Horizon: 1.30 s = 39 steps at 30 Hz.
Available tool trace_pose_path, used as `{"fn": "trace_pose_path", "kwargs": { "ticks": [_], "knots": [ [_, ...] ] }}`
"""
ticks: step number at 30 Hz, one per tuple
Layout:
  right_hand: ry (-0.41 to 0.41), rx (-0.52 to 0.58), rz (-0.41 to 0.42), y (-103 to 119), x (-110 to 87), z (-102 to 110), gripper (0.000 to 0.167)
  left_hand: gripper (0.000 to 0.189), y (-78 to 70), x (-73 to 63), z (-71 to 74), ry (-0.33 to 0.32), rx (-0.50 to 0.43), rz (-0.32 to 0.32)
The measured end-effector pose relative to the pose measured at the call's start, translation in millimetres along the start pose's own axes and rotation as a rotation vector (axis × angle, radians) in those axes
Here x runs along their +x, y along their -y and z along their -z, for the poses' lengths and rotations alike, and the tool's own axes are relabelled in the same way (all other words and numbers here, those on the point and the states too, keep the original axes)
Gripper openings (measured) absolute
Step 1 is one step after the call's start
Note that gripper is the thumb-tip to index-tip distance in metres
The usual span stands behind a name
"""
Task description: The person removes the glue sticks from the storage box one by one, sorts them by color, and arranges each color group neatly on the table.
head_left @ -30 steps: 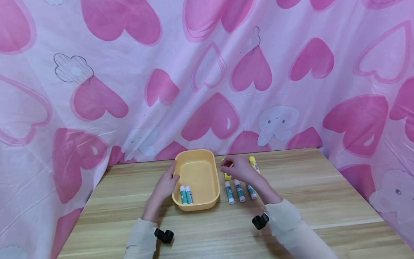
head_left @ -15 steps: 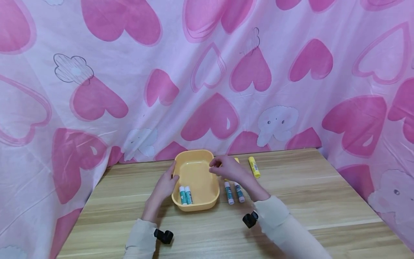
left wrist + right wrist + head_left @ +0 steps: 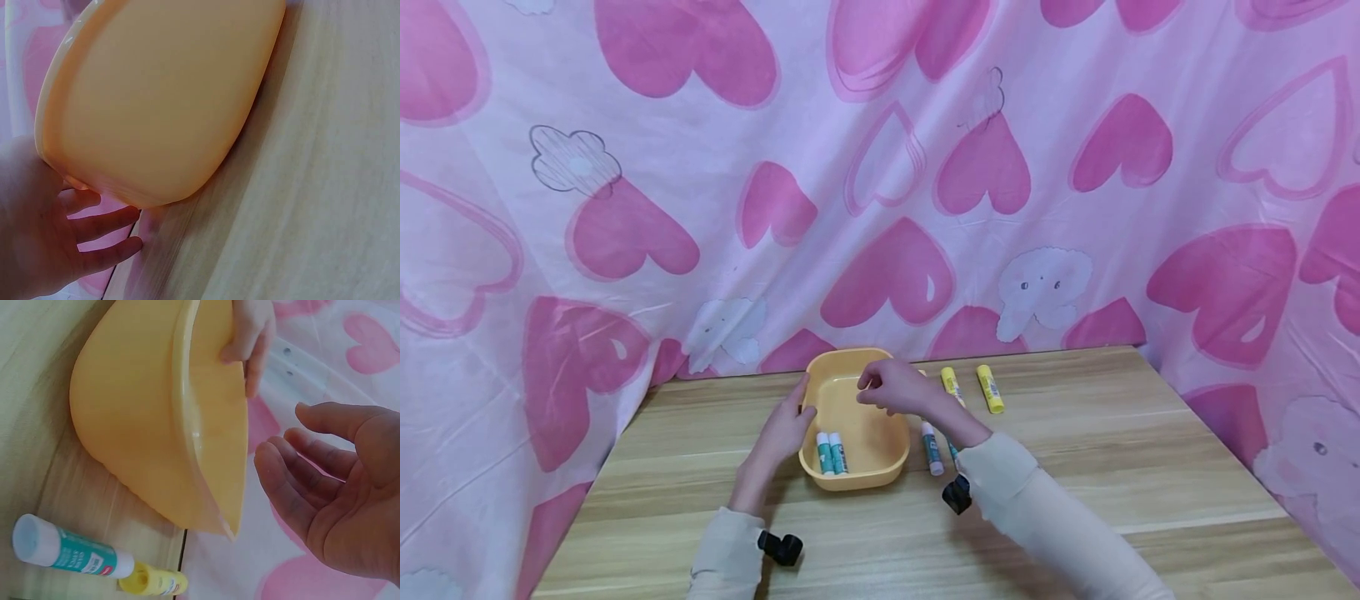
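Note:
A yellow-orange plastic tray [image 3: 867, 482] holds two teal-and-white glue sticks [image 3: 838, 454] at its near left corner. My left hand [image 3: 785, 425] grips the tray's left side, thumb over the rim; in the left wrist view its fingers [image 3: 106, 225] are on the outside. Above the tray's right half hovers my right hand [image 3: 895, 387]. Its fingers are loosely curled, and the right wrist view shows nothing between thumb and fingertips. Right of the tray lie a teal glue stick [image 3: 932, 450] and another glue stick [image 3: 953, 452], mostly hidden by the right arm.
Two yellow glue sticks lie farther back: one [image 3: 951, 382] partly behind the right wrist, one [image 3: 990, 389] farther right. A bit of yellow shows by the tray's right rim. Behind the wooden table [image 3: 1135, 467] hangs a pink heart-print curtain [image 3: 880, 183].
My right hand has moved left from above the glue sticks to above the tray, uncovering yellow ones at the back. The right forearm now covers more of the teal row. My left hand stays put.

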State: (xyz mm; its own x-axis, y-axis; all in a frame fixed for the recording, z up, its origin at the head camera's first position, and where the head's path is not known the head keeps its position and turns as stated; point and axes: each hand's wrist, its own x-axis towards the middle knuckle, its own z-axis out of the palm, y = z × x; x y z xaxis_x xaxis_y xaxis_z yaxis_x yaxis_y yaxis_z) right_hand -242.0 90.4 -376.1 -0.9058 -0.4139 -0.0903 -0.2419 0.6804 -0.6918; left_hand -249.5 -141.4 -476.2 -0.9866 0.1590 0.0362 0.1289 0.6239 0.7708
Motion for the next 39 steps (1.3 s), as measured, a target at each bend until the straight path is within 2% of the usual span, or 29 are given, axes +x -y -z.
{"fn": "trace_pose_path", "kwargs": {
  "ticks": [5,12,21,31,39],
  "knots": [
    [0.091,0.004,-0.002,5.7,15.6,-8.5,0.020,0.064,-0.7,-0.7,0.8,0.001,0.003,0.010],
    [0.245,0.034,-0.040,6.6,36.4,-22.3,0.020,0.064,-1.4,-2.6,1.0,-0.013,0.015,-0.009],
    [0.408,0.072,-0.109,5.9,47.9,-36.7,0.018,0.064,0.5,-2.7,1.2,-0.035,0.033,-0.023],
    [0.543,0.070,-0.152,6.1,57.2,-42.5,0.010,0.064,0.8,-3.1,0.2,-0.029,0.033,-0.022],
    [0.567,0.030,-0.157,5.3,60.1,-48.0,0.011,0.064,-1.1,-2.7,0.4,-0.039,0.014,-0.026]
  ]
}}
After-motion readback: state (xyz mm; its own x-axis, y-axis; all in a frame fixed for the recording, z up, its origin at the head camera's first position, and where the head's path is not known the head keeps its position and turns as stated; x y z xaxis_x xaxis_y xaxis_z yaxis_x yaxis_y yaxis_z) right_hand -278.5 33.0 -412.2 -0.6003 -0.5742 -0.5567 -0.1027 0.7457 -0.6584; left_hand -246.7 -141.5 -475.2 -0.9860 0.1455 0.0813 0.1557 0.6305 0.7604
